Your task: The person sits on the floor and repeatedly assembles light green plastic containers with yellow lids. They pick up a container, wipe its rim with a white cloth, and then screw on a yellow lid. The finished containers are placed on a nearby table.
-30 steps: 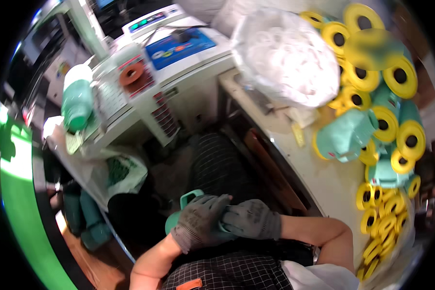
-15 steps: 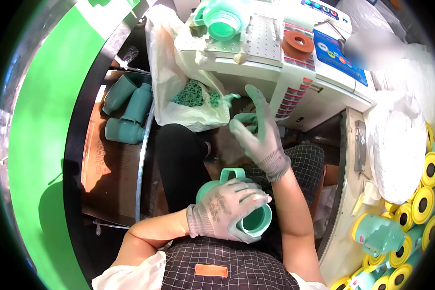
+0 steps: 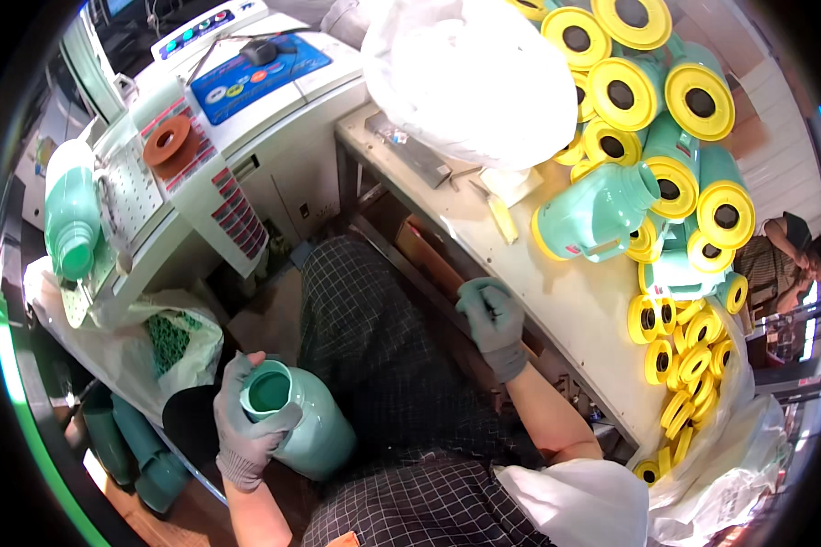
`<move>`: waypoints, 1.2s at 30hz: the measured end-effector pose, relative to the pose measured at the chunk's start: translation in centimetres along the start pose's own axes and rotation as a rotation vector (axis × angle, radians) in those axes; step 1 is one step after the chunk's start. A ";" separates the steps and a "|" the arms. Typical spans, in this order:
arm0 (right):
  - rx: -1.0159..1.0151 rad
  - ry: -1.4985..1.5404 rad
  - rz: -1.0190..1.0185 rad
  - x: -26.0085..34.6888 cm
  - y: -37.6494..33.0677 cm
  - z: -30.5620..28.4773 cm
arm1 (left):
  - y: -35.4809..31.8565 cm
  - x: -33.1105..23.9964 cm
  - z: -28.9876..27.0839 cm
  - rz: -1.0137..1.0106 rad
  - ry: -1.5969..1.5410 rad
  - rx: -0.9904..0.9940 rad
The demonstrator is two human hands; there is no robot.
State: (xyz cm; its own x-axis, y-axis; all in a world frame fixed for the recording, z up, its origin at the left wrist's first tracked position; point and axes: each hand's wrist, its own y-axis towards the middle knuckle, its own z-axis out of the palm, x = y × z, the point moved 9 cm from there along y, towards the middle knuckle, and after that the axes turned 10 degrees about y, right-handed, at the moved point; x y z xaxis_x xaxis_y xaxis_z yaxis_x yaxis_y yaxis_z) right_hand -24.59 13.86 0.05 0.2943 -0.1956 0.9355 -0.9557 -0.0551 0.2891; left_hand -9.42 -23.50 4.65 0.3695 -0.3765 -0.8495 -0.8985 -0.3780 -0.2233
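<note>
Worktbl R; L hand clamped on grn bottle, R hand curled, grip unclear.

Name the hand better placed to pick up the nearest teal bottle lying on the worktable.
Probably the right hand: it is by the worktable's edge, closer to that lying bottle, while the left hand is occupied holding another teal bottle.

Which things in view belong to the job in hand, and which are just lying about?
Likely in the job:
green bottle, gripped by the left hand
yellow-based bottle on the bench: similar colour
green scraps: similar colour

Probably lying about, away from both hands:
black mouse
blue mat
orange-brown roll

Right hand is curled; can't tell whether it holds anything.
</note>
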 end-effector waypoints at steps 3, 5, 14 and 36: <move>-0.218 -0.090 -0.126 5.1 4.1 -2.9 | 0.8 -0.5 -0.4 0.101 -0.018 0.075; -0.217 -0.158 -0.306 8.6 8.2 -4.8 | 0.3 -2.5 0.0 0.119 0.046 0.082; -0.113 -0.660 -0.328 7.4 21.4 -4.2 | -3.0 -2.4 -0.9 0.117 0.118 -0.117; 0.759 0.251 -0.708 15.4 -5.7 21.8 | -3.5 -4.5 -0.8 0.566 0.432 -0.089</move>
State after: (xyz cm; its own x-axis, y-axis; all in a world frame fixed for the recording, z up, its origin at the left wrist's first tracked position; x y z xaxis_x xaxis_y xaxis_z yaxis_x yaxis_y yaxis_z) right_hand -14.72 -10.20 8.42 0.6934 0.3224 0.6444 -0.2947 -0.6892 0.6620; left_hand -7.74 -21.18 9.61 -0.0699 -0.8293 -0.5545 -0.9642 -0.0864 0.2506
